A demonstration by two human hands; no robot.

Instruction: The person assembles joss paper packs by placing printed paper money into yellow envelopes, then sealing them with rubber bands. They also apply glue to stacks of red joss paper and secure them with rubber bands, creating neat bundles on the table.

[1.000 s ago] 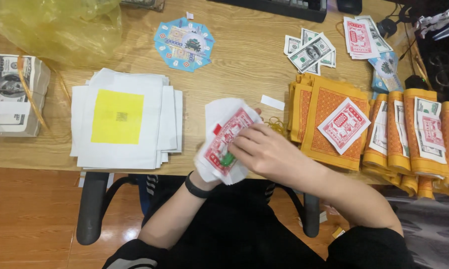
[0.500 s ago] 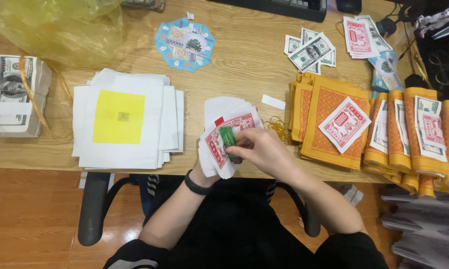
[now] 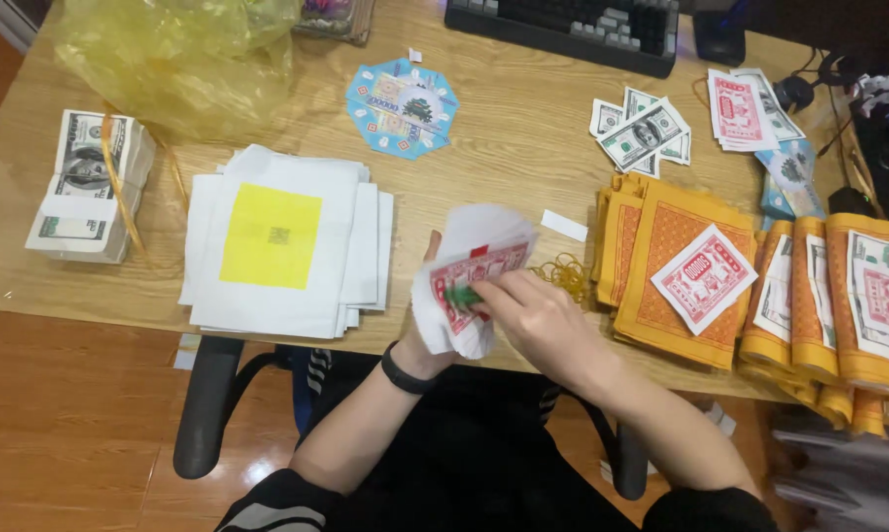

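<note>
A white paper bundle [image 3: 469, 281] with a red printed note on its face is held upright in the left hand [image 3: 433, 320] just above the near edge of the table [image 3: 504, 128], its grip closed around the bundle's lower part. The right hand [image 3: 538, 320] is laid against the bundle's front, fingertips [image 3: 484, 296] pinched on a small green piece. A stack of white sheets with a yellow square [image 3: 282, 241] lies to the left, and orange paper stacks [image 3: 676, 271] to the right.
</note>
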